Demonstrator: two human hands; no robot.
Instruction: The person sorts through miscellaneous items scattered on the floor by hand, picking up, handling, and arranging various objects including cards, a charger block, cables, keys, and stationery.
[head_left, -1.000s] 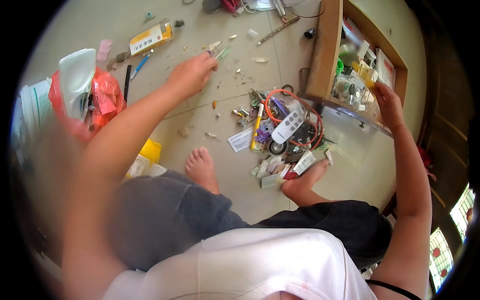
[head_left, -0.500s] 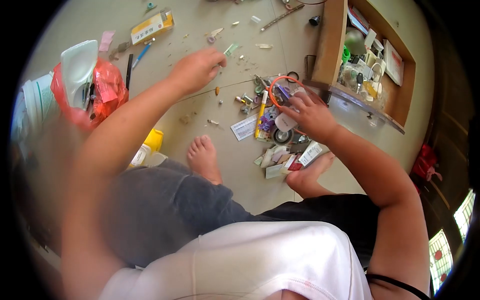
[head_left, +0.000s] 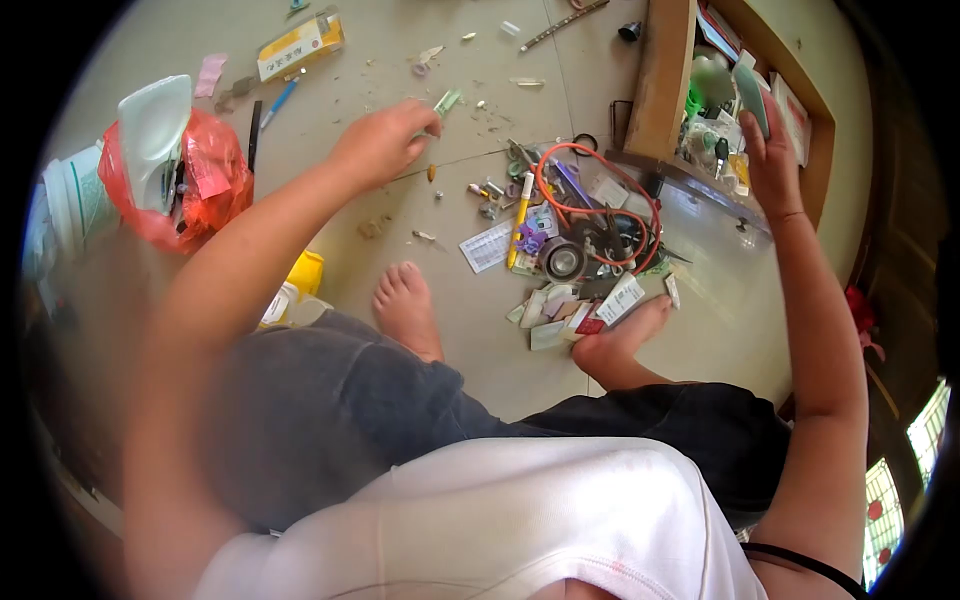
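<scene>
One pale flat object [head_left: 751,98]: clamped in right hand's [head_left: 775,170] grip, over drawer [head_left: 655,95].
Green strip [head_left: 449,100]: beside left hand [head_left: 385,142]; grip unclear.

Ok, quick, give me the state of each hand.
Left hand: fingers curled, grip can't be told.
Right hand: holding a flat pale object.

Single view, worn on the head; faces forward and steeply down. White shirt [head_left: 500,520] very close, along the bottom of the frame; bare left foot [head_left: 408,308] and right foot [head_left: 622,342] farther off, mid-frame. Floor [head_left: 480,360] seen from above, running away toward the top. Drawer [head_left: 658,90] upper right, looked into from above. Wide, bowed lens; dark rounded corners.
</scene>
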